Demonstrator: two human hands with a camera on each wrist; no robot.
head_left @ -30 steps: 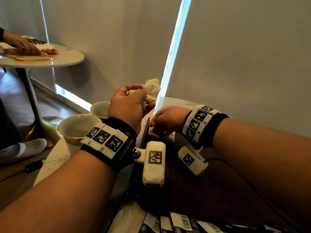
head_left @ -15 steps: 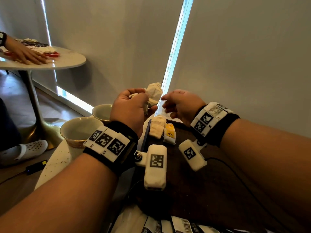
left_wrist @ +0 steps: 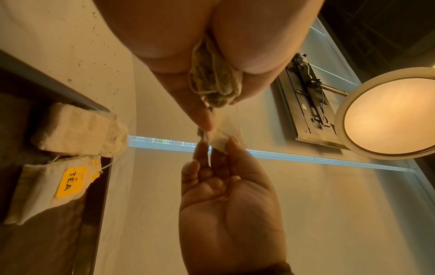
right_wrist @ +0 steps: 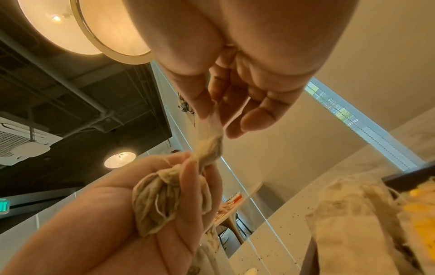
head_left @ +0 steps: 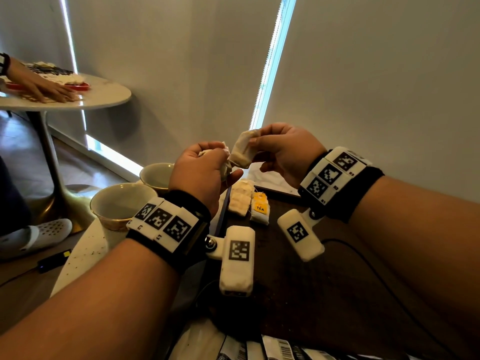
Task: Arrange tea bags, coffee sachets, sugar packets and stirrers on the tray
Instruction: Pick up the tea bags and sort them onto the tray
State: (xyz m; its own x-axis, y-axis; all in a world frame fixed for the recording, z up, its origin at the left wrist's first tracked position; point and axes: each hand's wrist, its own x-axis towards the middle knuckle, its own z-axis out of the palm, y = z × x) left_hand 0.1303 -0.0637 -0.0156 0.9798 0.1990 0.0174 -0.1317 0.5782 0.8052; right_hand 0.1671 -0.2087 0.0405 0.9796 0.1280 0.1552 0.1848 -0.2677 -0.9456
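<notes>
My left hand (head_left: 207,170) is raised above the tray's far left corner and grips a crumpled bunch of tea bags (left_wrist: 215,81). Thumb and forefinger of my right hand (head_left: 262,145) pinch the top of one pale tea bag (head_left: 241,153) that still touches the bunch (right_wrist: 160,201). Below, two tea bags lie side by side on the dark brown tray (head_left: 298,281): a plain one (head_left: 240,198) and one with a yellow TEA tag (head_left: 259,209). Both also show in the left wrist view, the plain bag (left_wrist: 80,130) and the tagged bag (left_wrist: 47,186).
Two cream cups (head_left: 119,203) (head_left: 155,174) stand on the speckled white table (head_left: 83,253) left of the tray. Barcoded sachets (head_left: 259,349) lie along the near edge. Another person's hand (head_left: 44,87) rests on a round table at far left. Window blinds rise just behind.
My right hand has risen from the tray, leaving two tea bags there, and now pinches a bag from the bunch. My left hand lifted slightly, still gripping the bunch.
</notes>
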